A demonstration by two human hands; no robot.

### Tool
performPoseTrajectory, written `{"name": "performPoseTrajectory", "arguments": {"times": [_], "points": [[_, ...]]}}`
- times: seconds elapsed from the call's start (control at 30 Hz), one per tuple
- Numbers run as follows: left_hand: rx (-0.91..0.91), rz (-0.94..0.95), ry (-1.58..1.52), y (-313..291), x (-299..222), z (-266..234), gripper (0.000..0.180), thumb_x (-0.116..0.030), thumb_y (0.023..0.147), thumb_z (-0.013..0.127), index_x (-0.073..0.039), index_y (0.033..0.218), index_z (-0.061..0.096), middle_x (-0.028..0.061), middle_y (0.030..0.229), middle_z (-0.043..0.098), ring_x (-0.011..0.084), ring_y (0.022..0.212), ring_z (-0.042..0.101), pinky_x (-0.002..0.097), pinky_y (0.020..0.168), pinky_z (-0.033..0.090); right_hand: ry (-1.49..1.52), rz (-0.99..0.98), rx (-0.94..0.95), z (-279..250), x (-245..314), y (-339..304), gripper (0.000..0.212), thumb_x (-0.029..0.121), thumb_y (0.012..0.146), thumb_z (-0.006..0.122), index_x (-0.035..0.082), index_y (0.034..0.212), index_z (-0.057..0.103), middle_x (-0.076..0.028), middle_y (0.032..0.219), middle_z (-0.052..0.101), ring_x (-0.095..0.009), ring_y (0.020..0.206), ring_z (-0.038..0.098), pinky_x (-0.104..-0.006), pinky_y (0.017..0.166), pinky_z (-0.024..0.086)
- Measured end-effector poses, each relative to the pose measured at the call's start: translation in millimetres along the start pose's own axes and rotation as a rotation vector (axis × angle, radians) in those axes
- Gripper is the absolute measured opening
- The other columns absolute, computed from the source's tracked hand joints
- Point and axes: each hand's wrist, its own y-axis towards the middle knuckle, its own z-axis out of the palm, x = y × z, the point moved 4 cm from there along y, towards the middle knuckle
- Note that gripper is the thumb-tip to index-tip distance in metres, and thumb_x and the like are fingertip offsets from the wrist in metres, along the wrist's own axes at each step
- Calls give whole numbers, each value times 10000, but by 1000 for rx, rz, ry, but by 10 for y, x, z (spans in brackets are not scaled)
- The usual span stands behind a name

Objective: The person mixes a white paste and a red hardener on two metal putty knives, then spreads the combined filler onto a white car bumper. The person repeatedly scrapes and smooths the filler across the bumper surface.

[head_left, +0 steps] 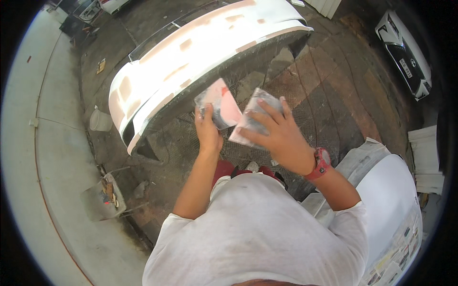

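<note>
My left hand (pixel 208 132) grips a flat, smeared grey board (pixel 203 99) by its near edge, thumb on top. A mound of pink putty (pixel 228 108) with a red streak lies on the board. My right hand (pixel 281 136) is spread over a thin rectangular plate (pixel 259 97), smeared grey and pinkish, and holds it from above. The plate's left edge meets or nearly meets the board's right corner. Just beyond both hands is a white car bumper (pixel 200 50) with several tan patches on its surface.
A white bucket (pixel 100 120) stands by the left wall. Nearer, a small stand (pixel 98 202) carries tools. A white bumper with a dark grille (pixel 405 57) is at the far right. Beside my right arm lies a large white panel (pixel 386 200) with paper along it.
</note>
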Motion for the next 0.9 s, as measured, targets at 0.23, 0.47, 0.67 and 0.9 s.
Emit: {"name": "performPoseTrajectory", "arguments": {"times": [0.23, 0.47, 0.67, 0.9], "points": [[182, -225, -84, -239, 17, 258, 398, -169, 1090, 551, -11, 1450, 491, 125, 1349, 632, 218, 1203, 651, 383, 1027, 556, 17, 300, -25, 554, -514, -115, 596, -11, 911, 606, 139, 1478, 502, -269, 1494, 444, -517, 1348, 512, -543, 1068, 497], [206, -256, -75, -109, 116, 185, 440, -182, 1085, 571, -12, 1477, 463, 125, 1361, 625, 233, 1244, 630, 397, 1066, 520, 690, 389, -355, 494, -422, 59, 606, -56, 903, 570, 43, 1491, 457, -235, 1481, 492, -364, 1298, 593, -465, 1098, 482], [82, 4, 148, 58, 17, 79, 472, -198, 1091, 573, -38, 1521, 463, 108, 1408, 611, 228, 1296, 597, 393, 1069, 496, 1902, 820, -444, 570, -413, -6, 571, -18, 960, 556, 1, 1522, 455, -185, 1356, 621, -243, 1251, 637, -447, 1082, 504], [163, -64, 80, -95, 8, 193, 544, -268, 1092, 598, -21, 1546, 429, 126, 1435, 580, 218, 1311, 555, 366, 1147, 415, 425, 488, -295, 13, -712, -43, 574, -55, 878, 585, 131, 1419, 636, -147, 1329, 634, -373, 1289, 601, -501, 1091, 480]]}}
